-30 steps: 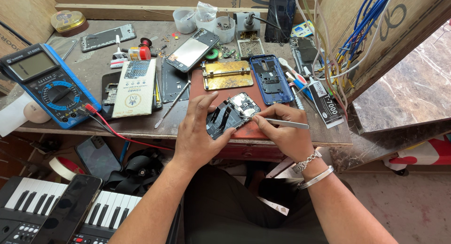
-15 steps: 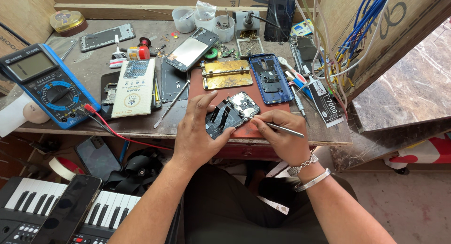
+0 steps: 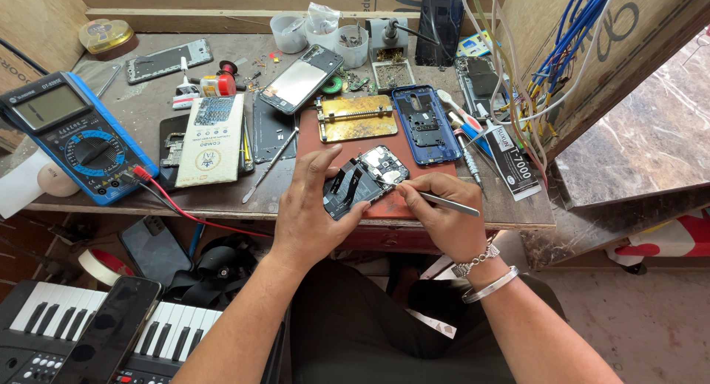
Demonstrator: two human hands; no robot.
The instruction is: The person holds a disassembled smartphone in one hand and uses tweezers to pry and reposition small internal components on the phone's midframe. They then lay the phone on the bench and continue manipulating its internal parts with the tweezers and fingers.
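Head view: I judge I'm mid-teardown, probing the opened phone (image 3: 360, 186) with tweezers (image 3: 442, 202); the next move calls for a steady tip at the board's top edge. My left hand (image 3: 310, 210) wraps closed around the phone's lower half, tilting it above the red mat (image 3: 384, 206). My right hand (image 3: 444, 218) pinches the tweezers, wrist low, just right of the phone

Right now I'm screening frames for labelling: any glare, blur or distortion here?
Head view: daylight is even and the left hand, right hand and opened phone are sharp; pale glare on the grey phone screen; wide-angle bending at the edges; under the bench lies in shadow.
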